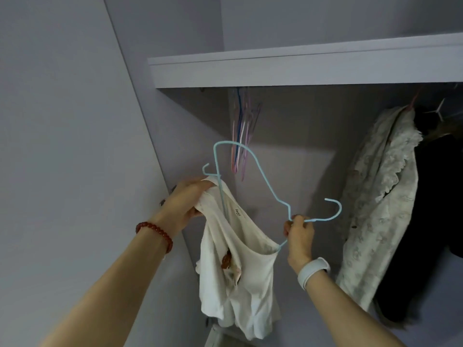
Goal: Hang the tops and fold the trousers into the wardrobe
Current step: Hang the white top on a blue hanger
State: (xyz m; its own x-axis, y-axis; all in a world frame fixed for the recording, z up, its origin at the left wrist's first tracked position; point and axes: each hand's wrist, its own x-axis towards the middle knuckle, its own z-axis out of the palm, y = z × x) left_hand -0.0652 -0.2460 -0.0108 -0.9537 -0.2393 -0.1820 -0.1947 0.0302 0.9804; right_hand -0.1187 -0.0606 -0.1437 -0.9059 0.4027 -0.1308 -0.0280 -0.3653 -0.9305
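Holding a white top [240,266] half-threaded on a light blue hanger [265,182] before the open wardrobe [300,68], the left hand [186,204] grips the garment's shoulder with curled fingers while the right hand [299,235] pinches the hanger near its hook, spare hangers [241,136] and a lace garment [378,196] hanging behind.

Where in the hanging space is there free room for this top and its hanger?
Free: the stretch between the bunch of empty hangers and the lace garment, under the shelf. Crowded: the far right, where the lace garment and dark clothes hang together. The rail itself is hidden.
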